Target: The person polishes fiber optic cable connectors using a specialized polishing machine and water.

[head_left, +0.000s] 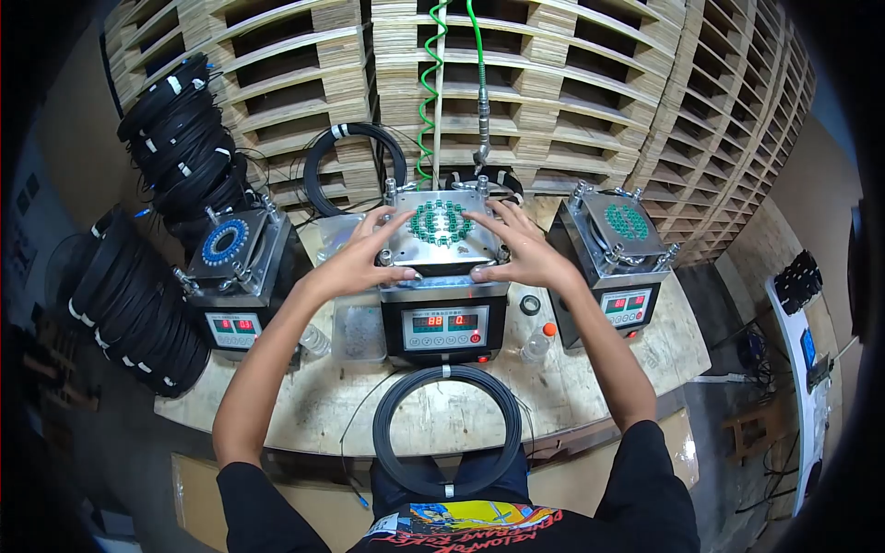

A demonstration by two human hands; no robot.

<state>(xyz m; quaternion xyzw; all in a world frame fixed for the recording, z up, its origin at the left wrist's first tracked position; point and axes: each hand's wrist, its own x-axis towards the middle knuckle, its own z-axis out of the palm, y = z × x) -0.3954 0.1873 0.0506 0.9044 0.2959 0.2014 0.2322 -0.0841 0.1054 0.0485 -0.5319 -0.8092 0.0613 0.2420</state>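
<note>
The middle machine (446,327) has a red digital display and a square metal top plate (415,252) bearing a round pattern of green connectors (441,223). At the plate's left side is my left hand (362,255), fingers spread, with its thumb near the front left corner. My right hand (521,249) is at the right side, fingers also spread, its fingertips near the green connectors and its thumb by the front right corner. Nothing is seen gripped in either hand. Whether the fingertips press on the plate is hard to tell.
A machine with a blue ring (224,241) stands left, another with green connectors (627,222) right. On the wooden table (590,396) are a red-capped bottle (536,345) and a plastic tray (359,333). A black cable coil (379,423) lies in front; cable stacks (138,295) are left.
</note>
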